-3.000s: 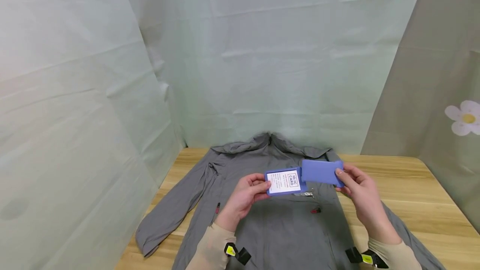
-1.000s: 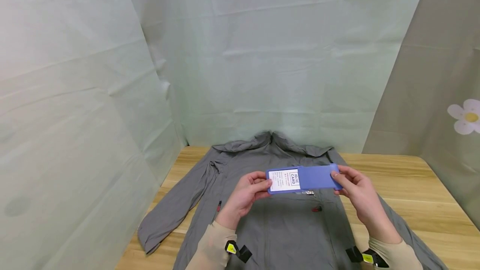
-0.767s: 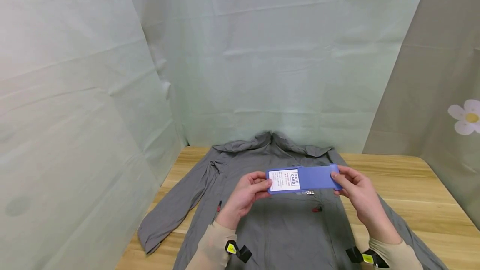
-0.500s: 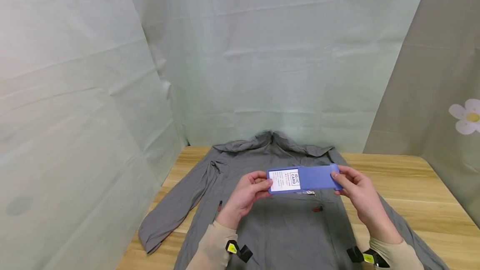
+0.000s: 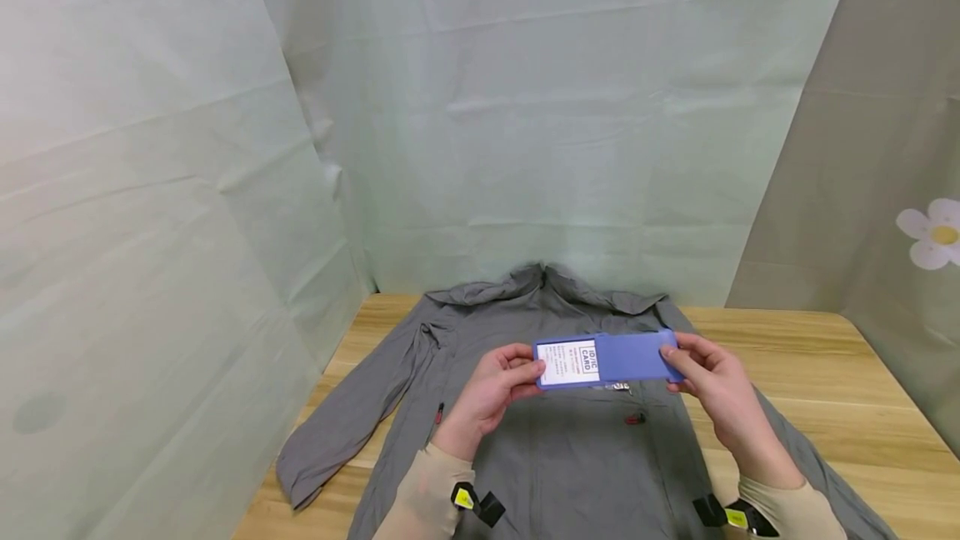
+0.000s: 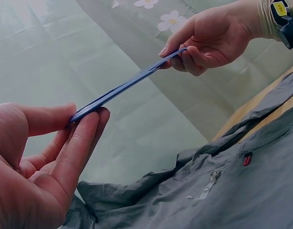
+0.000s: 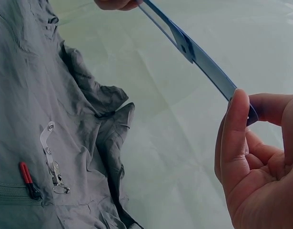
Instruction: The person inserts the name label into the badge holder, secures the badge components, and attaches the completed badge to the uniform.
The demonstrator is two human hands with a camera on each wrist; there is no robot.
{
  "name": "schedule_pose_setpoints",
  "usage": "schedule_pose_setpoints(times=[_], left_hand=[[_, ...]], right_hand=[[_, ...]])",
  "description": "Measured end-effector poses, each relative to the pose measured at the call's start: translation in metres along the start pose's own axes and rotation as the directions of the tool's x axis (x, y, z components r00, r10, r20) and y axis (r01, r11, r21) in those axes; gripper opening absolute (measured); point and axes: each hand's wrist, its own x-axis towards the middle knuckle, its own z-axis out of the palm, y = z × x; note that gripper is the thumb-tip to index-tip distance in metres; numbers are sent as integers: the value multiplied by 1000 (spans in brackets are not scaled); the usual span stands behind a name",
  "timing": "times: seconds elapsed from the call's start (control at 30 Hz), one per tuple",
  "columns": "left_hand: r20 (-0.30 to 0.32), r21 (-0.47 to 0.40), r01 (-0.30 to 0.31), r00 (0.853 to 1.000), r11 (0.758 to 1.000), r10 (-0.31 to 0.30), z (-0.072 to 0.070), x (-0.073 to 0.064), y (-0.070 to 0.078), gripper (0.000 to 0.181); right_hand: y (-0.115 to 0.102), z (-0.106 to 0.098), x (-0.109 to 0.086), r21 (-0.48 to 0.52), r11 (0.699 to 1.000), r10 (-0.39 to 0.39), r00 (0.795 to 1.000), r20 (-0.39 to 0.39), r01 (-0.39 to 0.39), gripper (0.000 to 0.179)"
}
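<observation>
Above a grey jacket (image 5: 540,448), both hands hold a blue ID card holder (image 5: 633,357) level between them. A white card (image 5: 567,362) printed "ID/IC CARD" shows in its left half; a plain blue cover forms the right half. My left hand (image 5: 487,394) pinches the card end between thumb and fingers. At the cover's far end, my right hand (image 5: 720,390) pinches with thumb and fingers. Seen nearly edge-on in the left wrist view, the holder (image 6: 122,88) looks thin and the halves overlap. A metal clip with a clear strap (image 7: 55,176) lies on the jacket's chest.
The jacket lies spread on a wooden table (image 5: 810,365), collar toward the back, sleeves out to both sides. Red zipper pulls (image 5: 635,419) mark its pockets. Pale cloth sheets (image 5: 562,123) hang behind and at the left; a flower print (image 5: 933,233) is at the right.
Three seconds ago the cover sat higher and askew to the card half. It has come down and left into line, partly overlapping it. Over the last second the hands have hardly moved.
</observation>
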Motion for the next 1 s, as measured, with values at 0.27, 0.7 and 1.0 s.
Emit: schedule_pose_setpoints(times=[0.27, 0.7, 1.0], left_hand=[[-3, 1, -2, 1000, 1000, 2, -1, 0, 1, 26], [-1, 5, 0, 1000, 1000, 0, -2, 0, 0, 27], [3, 2, -1, 1000, 1000, 1, -1, 1, 0, 25]], right_hand=[[-1, 1, 2, 10, 1000, 4, 1000, 3, -4, 50], [1, 1, 2, 3, 1000, 18, 1000, 13, -18, 53], [2, 1, 2, -6, 1000, 24, 1000, 16, -24, 54]])
